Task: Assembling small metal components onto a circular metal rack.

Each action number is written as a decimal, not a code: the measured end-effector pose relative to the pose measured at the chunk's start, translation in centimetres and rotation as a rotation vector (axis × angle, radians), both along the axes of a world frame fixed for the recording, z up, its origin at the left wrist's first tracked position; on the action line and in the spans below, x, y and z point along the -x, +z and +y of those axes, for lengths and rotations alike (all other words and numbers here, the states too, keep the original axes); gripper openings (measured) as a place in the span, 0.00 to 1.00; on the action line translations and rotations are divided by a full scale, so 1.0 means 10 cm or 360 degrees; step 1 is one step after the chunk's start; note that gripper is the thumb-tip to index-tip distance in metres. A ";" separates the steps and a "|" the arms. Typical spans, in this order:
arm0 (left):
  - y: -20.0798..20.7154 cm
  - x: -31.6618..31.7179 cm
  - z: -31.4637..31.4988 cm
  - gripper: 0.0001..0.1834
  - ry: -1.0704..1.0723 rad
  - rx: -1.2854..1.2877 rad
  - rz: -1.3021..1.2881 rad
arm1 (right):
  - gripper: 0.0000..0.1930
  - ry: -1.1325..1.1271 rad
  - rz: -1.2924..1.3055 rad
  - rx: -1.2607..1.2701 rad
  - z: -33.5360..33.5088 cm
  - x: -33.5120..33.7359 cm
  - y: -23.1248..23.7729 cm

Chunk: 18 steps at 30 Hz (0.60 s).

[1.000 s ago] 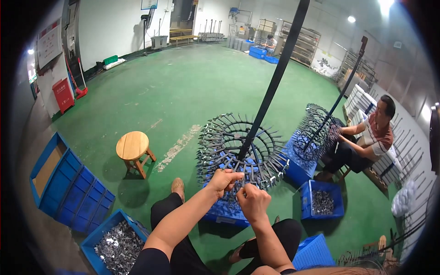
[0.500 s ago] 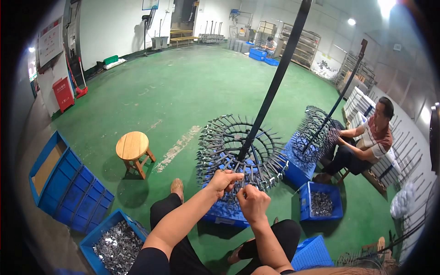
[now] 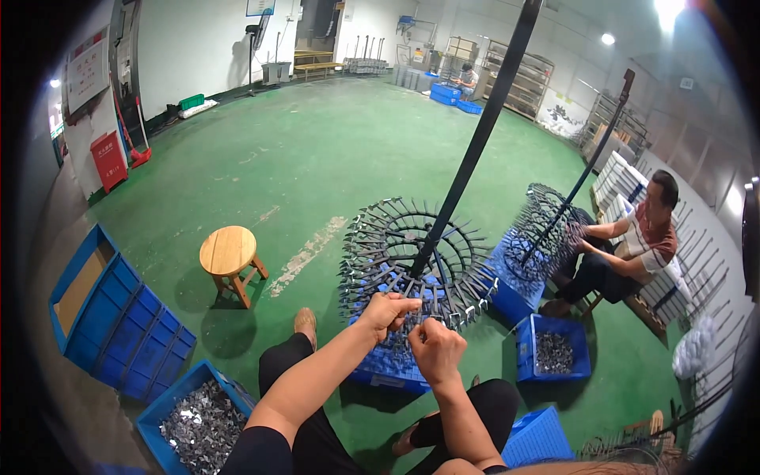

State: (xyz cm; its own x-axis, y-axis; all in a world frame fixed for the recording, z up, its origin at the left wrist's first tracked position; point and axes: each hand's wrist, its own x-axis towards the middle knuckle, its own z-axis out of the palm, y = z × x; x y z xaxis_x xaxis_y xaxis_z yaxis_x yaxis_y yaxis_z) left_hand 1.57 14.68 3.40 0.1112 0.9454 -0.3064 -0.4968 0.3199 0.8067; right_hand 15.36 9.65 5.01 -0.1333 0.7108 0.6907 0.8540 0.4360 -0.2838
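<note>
A round dark metal rack (image 3: 396, 229) with a tall black pole (image 3: 479, 142) stands in front of me. Small metal pieces hang from the hooks along its ring of radiating arms. At its near edge my left hand (image 3: 388, 313) is closed in a pinch, the thumb pointing right. My right hand (image 3: 438, 347) is closed just to the right and a little lower, its fingertips by the hooks. Whatever sits in either pinch is too small or too hidden to name. Under the rack is a blue crate (image 3: 388, 374).
A blue bin of small metal pieces (image 3: 202, 427) stands at my lower left, below stacked blue crates (image 3: 131, 332). A wooden stool (image 3: 228, 252) is ahead on the left. At the right, a seated co-worker (image 3: 657, 229) handles a similar rack (image 3: 546, 226), near another blue bin (image 3: 586, 348).
My hands keep nearly the same place and pose at the rack's near edge. The view has shifted very slightly.
</note>
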 end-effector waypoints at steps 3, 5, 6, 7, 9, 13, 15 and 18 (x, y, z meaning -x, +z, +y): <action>0.00 -0.01 0.00 0.10 0.0021 0.0003 0.0025 | 0.10 -0.0019 -0.0009 0.0044 -0.01 0.01 0.01; 0.02 -0.01 -0.01 0.10 0.0021 0.0009 0.0025 | 0.10 -0.0025 -0.0015 0.0041 0.00 0.01 0.02; 0.02 -0.01 -0.01 0.10 0.0021 0.0012 0.0025 | 0.11 -0.0027 -0.0018 0.0040 0.00 0.01 0.02; 0.03 -0.01 -0.01 0.10 0.0021 0.0015 0.0025 | 0.11 -0.0030 -0.0021 0.0039 0.00 0.01 0.02; 0.04 -0.01 -0.02 0.09 0.0023 0.0013 0.0034 | 0.11 -0.0025 -0.0009 0.0032 -0.01 0.02 0.03; 0.05 -0.01 -0.03 0.09 0.0020 0.0008 0.0058 | 0.10 -0.0014 0.0025 0.0014 -0.02 0.02 0.06; 0.04 -0.01 -0.02 0.10 0.0016 0.0010 0.0052 | 0.10 -0.0016 0.0017 0.0046 0.00 0.02 0.04; 0.03 0.00 -0.02 0.10 0.0012 0.0013 0.0044 | 0.10 -0.0017 0.0008 0.0079 0.01 0.02 0.04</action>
